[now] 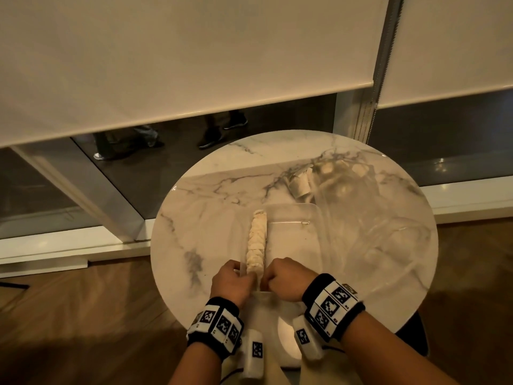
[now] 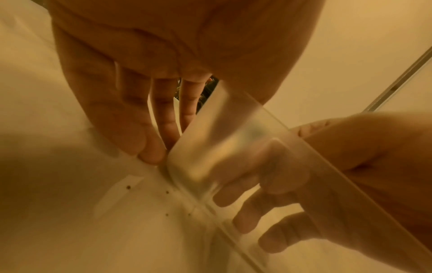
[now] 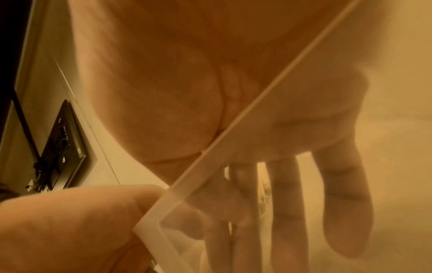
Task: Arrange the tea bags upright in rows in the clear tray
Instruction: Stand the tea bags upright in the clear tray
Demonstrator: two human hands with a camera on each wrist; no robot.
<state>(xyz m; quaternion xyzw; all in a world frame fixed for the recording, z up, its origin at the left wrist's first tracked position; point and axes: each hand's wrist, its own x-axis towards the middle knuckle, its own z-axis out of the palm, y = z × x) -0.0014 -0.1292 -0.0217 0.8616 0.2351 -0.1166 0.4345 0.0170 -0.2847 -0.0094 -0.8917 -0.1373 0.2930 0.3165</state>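
The clear tray [image 1: 294, 237] lies in the middle of the round marble table [image 1: 208, 195]. A single row of pale tea bags [image 1: 258, 240] stands along its left wall. Both hands meet at the near end of that row. My left hand [image 1: 233, 282] is at the near-left corner, fingers [image 2: 151, 144] down the outside of the tray wall [image 2: 233, 138] and thumb over the rim. My right hand [image 1: 286, 279] reaches inside the tray. Its fingers [image 3: 285, 194] hang fairly straight behind the clear wall [image 3: 257, 99], beside the row. The left hand [image 3: 70, 221] shows outside that corner.
A crumpled clear plastic bag [image 1: 366, 218] covers the table's right and back. A few loose tea bags [image 1: 299, 184] lie by it, just behind the tray. A small tag or staple [image 1: 305, 223] sits on the tray floor. The table's left part [image 1: 194, 232] is bare marble.
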